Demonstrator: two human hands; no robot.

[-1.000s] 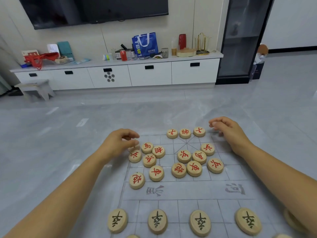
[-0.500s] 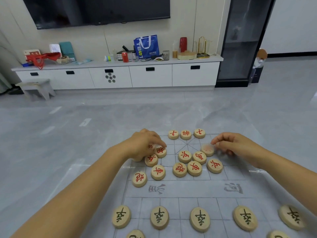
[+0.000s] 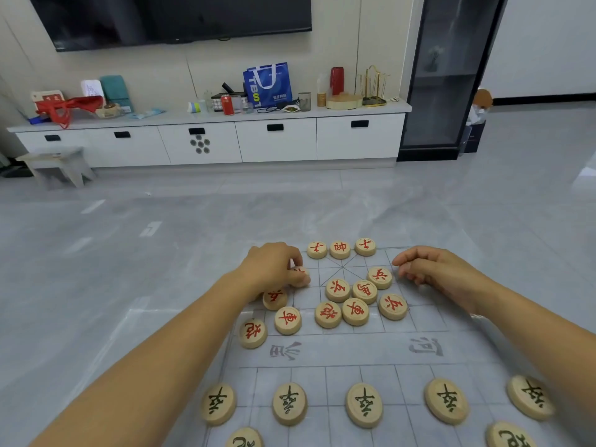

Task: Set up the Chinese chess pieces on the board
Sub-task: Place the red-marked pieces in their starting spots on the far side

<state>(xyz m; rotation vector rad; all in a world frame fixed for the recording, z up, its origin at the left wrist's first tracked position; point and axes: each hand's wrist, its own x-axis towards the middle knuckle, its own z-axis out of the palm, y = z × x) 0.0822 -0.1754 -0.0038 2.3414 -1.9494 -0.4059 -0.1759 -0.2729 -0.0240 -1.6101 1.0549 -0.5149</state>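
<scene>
A translucent chess board sheet lies on the grey floor. Three red-lettered pieces stand in its far row. A loose cluster of red pieces sits in the middle, with more at the left. My left hand pinches one red piece between thumb and fingers, partly hiding it. My right hand hovers, loosely curled and holding nothing, just right of a red soldier piece. Black-lettered soldiers line the near side.
A long white TV cabinet with bags and cans runs along the far wall. A small stool stands at the left and a dark glass cabinet at the right. Two more black pieces lie at the bottom edge.
My left hand slid right over the left group of red pieces and closed on one. My right hand came down from the far row, touched the soldier piece, then drew slightly right.
</scene>
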